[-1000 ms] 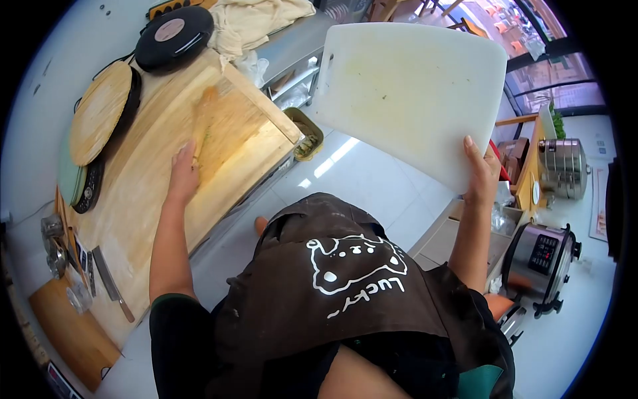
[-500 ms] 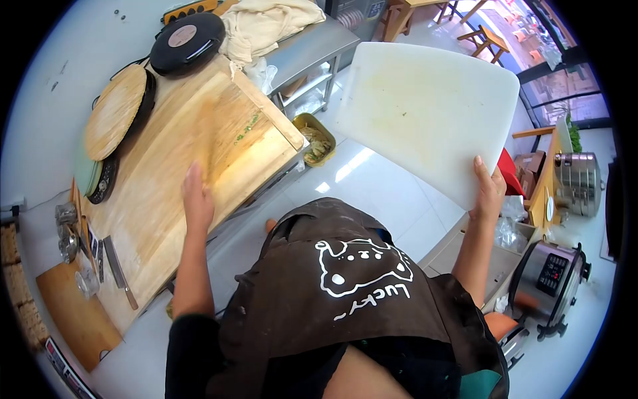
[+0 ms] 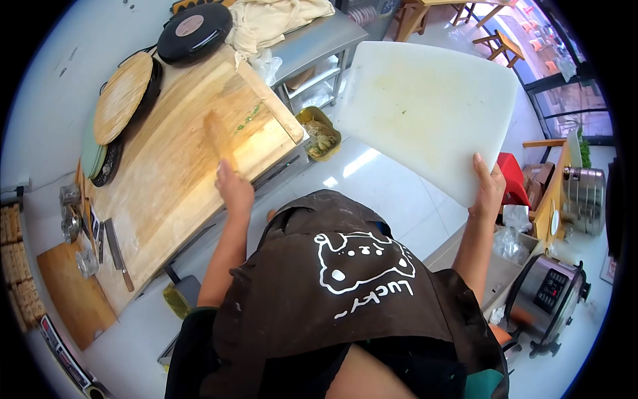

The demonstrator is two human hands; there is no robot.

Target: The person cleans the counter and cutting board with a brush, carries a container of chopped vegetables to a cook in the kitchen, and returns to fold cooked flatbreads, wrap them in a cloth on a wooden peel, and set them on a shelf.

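Observation:
A large white cutting board with small green specks is held by its near right corner in my right hand, thumb on top. Over the wooden work board, my left hand is closed around a thin, light brown tool, blurred by motion, that looks like a wooden stick or scraper. Its far end points away across the board. Chopped green bits lie on the wood just right of this tool.
A bin with food scraps stands beyond the work board's right edge. A knife lies at the board's left. Round black griddle and cloth sit at the back. A multicooker is at the right.
My left hand has moved right and nearer across the wooden board with the tool. The white board is still in my right hand. The view has shifted a little.

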